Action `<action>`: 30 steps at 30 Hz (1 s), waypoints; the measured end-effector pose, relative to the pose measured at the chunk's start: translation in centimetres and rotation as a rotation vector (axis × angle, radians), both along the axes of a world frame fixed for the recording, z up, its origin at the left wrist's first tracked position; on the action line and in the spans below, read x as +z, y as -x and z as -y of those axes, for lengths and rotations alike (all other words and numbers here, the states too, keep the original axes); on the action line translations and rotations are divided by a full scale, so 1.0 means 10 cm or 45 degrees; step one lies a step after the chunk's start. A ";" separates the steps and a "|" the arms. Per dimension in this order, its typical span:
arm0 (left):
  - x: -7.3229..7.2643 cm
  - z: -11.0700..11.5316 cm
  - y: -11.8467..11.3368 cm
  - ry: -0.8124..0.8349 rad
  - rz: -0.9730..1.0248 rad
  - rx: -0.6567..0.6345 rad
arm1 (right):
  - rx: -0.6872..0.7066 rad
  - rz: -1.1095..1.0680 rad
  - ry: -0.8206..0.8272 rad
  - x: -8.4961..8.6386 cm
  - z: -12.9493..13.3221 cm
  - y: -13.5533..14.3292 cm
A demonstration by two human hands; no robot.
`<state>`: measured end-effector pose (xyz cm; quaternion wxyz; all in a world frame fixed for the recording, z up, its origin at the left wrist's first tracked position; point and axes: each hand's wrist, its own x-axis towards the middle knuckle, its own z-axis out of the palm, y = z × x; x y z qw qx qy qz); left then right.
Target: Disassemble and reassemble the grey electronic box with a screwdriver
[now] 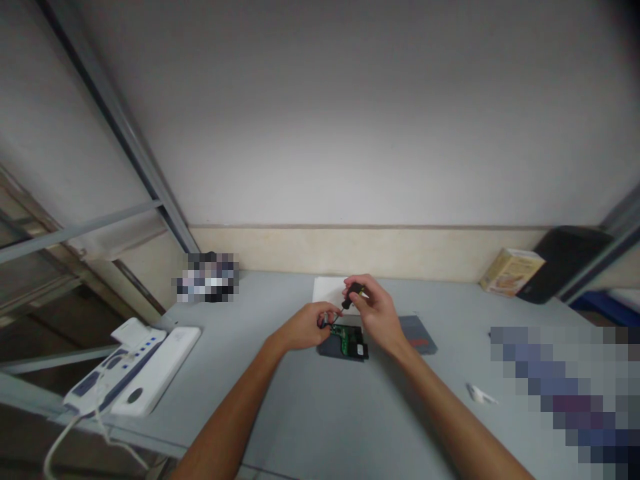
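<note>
My right hand (379,313) is closed around the dark handle of a screwdriver (354,293), whose shaft slants down to the left. My left hand (301,327) has its fingers pinched at the shaft's lower end, around a small dark piece (325,321) that I cannot make out. Just below both hands lies a green circuit board (345,339) with black parts, resting on a dark grey flat casing (331,351). Beside my right wrist is a grey flat panel (420,337) with a reddish strip. A white sheet (327,289) lies behind the hands.
On the grey table (300,407), a power strip (117,370) with cables and a white slab (160,373) are at the left. A yellowish box (513,272) leans by a black object (565,263) at the back right. A small white item (481,393) lies at the right.
</note>
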<state>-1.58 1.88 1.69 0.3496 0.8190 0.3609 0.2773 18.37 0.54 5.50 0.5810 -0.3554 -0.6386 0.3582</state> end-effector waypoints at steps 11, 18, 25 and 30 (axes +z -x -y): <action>0.05 0.02 -0.01 -0.006 -0.022 -0.008 | 0.044 0.014 -0.026 -0.01 0.00 0.01; 0.06 0.02 -0.01 -0.016 -0.041 0.011 | 0.007 0.036 -0.044 0.03 0.03 0.01; 0.06 0.02 -0.01 0.009 -0.037 0.007 | 0.021 -0.007 -0.023 0.01 0.01 0.01; 0.03 0.02 0.00 0.000 -0.040 0.017 | 0.016 0.016 -0.049 0.01 0.02 0.01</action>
